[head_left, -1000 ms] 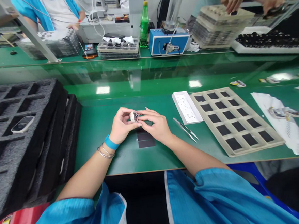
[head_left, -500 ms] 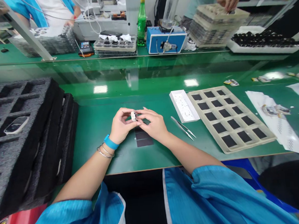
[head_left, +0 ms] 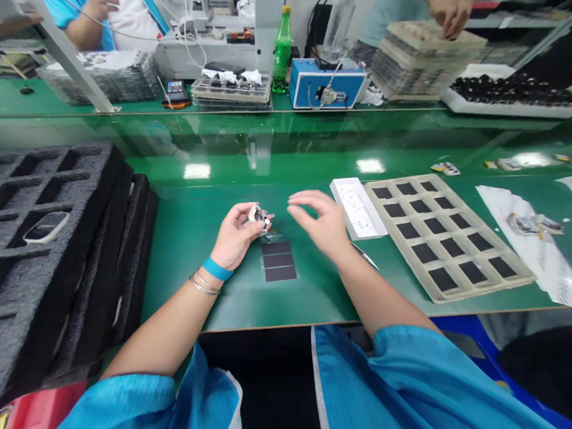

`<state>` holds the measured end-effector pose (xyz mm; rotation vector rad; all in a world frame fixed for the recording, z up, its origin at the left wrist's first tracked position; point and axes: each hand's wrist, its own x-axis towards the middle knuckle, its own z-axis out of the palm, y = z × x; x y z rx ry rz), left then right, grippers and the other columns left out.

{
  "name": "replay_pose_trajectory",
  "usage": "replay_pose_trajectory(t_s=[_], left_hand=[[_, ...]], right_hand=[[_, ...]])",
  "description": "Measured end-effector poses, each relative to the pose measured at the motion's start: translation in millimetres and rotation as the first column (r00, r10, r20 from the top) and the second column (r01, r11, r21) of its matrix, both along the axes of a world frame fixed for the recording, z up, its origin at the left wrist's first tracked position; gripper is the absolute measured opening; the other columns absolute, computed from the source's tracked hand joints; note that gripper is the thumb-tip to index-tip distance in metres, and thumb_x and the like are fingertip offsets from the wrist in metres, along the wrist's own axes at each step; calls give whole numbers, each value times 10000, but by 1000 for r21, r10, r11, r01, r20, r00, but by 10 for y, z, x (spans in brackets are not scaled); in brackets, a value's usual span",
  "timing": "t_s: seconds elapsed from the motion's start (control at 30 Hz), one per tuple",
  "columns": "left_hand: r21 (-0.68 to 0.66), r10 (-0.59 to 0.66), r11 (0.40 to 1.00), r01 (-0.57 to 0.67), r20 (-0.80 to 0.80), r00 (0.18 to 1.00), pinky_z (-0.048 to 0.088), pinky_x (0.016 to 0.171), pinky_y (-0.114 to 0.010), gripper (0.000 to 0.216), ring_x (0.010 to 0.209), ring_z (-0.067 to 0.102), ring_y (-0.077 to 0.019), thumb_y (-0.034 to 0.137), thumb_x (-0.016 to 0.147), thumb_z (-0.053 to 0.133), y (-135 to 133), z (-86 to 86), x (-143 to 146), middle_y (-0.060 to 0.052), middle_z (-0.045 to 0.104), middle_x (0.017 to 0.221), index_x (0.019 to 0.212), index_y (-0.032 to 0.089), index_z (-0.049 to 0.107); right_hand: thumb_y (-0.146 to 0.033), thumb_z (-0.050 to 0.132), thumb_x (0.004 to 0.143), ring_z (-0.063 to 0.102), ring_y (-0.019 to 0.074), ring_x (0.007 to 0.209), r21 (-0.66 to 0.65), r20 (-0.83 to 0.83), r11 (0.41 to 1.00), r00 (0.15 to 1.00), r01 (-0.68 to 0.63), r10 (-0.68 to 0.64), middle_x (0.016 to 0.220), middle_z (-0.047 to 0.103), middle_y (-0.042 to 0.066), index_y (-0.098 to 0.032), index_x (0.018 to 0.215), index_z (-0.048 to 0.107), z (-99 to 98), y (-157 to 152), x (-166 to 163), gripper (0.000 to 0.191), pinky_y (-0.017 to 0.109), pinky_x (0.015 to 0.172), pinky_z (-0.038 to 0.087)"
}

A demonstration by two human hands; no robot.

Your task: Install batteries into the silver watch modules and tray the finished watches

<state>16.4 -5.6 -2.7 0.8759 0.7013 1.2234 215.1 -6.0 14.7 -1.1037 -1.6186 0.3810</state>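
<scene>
My left hand [head_left: 236, 234] pinches a small white and metal part [head_left: 258, 215] above the green bench top. My right hand [head_left: 320, 223] hovers a little to the right of the part, fingers spread and empty. Under the hands lies a strip of three dark square pads [head_left: 278, 261]. Metal tweezers [head_left: 367, 256] lie partly hidden behind my right wrist. A small white box [head_left: 357, 208] sits just right of my right hand. Beside it is a beige tray [head_left: 446, 232] with several dark pads in its pockets.
Stacked black foam trays [head_left: 49, 257] fill the left side, one pocket holding a small device [head_left: 46, 227]. Papers and parts [head_left: 532, 230] lie at the right. Across the glossy conveyor [head_left: 281, 149], other people's hands work at tray stacks [head_left: 422, 54]; a green bottle [head_left: 281, 48] and blue unit [head_left: 326, 84] stand there.
My right hand has let go of the small part and moved right, opening its fingers. My left hand still holds the part. The view shifted slightly.
</scene>
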Motion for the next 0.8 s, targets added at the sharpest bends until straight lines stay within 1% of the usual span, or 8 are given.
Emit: replay_pose_trajectory(t_s=[0.23, 0.37, 0.47, 0.6, 0.67, 0.73, 0.77, 0.8], left_hand=[[-17, -35, 999, 35, 19, 999, 570, 725, -227, 528, 813, 689, -120, 278, 560, 927, -3, -7, -9, -4, 696, 959, 984, 198, 622], [-61, -87, 994, 91, 61, 994, 579, 856, -338, 539, 943, 713, -197, 301, 597, 910, 2, 5, -23, -32, 704, 1000, 1046, 201, 629], [-76, -135, 987, 140, 66, 989, 572, 894, -372, 546, 975, 714, -224, 328, 620, 897, 7, 0, -42, -49, 711, 993, 1078, 200, 628], [-80, -179, 979, 186, 86, 980, 585, 852, -353, 541, 953, 718, -225, 340, 612, 899, 7, -19, -57, -34, 707, 948, 1057, 211, 620], [-84, -188, 977, 197, 102, 977, 591, 811, -326, 551, 938, 718, -217, 336, 607, 901, 7, -24, -63, -22, 703, 938, 1058, 225, 605], [-83, -187, 977, 196, 103, 977, 594, 777, -303, 555, 911, 719, -202, 348, 610, 898, 10, -23, -73, -13, 697, 941, 1057, 236, 590], [-79, -182, 979, 190, 98, 978, 595, 765, -292, 554, 892, 720, -192, 359, 611, 897, 13, -21, -81, -7, 693, 943, 1054, 239, 586], [-73, -176, 980, 183, 91, 980, 595, 755, -282, 558, 873, 719, -181, 371, 609, 897, 16, -17, -89, -3, 690, 947, 1052, 241, 583]], right_hand=[[-254, 590, 909, 656, 209, 1003, 46, 147, 992, 983, -116, 108, 1025, 730, 59, -224, 848, 660, -85, -167, -414, 97, 404, 931, 499], [-257, 586, 880, 662, 222, 935, 101, 151, 981, 972, 166, -180, 926, 726, 60, -224, 775, 645, 92, -47, 31, 125, 412, 895, 506], [-222, 629, 784, 664, 239, 851, 31, 267, 890, 854, 455, -446, 826, 714, 62, -214, 707, 653, 193, 92, 641, 81, 435, 876, 508], [-205, 612, 772, 676, 277, 890, -105, 363, 813, 783, 573, -504, 866, 729, 113, -172, 769, 706, 185, 206, 1062, 99, 505, 929, 490], [-238, 594, 821, 669, 277, 1018, -165, 233, 883, 887, 440, -399, 1012, 734, 125, -172, 913, 719, 136, 185, 874, 168, 515, 988, 476], [-295, 636, 826, 663, 246, 1085, -285, -11, 952, 993, 113, -121, 1134, 716, 103, -204, 1095, 673, 60, 117, 483, 286, 481, 991, 504], [-308, 688, 790, 673, 231, 1073, -368, -163, 922, 985, -122, 65, 1164, 710, 92, -225, 1168, 629, 13, 73, 263, 391, 457, 957, 536], [-307, 734, 751, 677, 219, 1073, -438, -291, 835, 931, -333, 218, 1189, 702, 85, -240, 1216, 590, -34, 28, 57, 492, 437, 945, 549]])
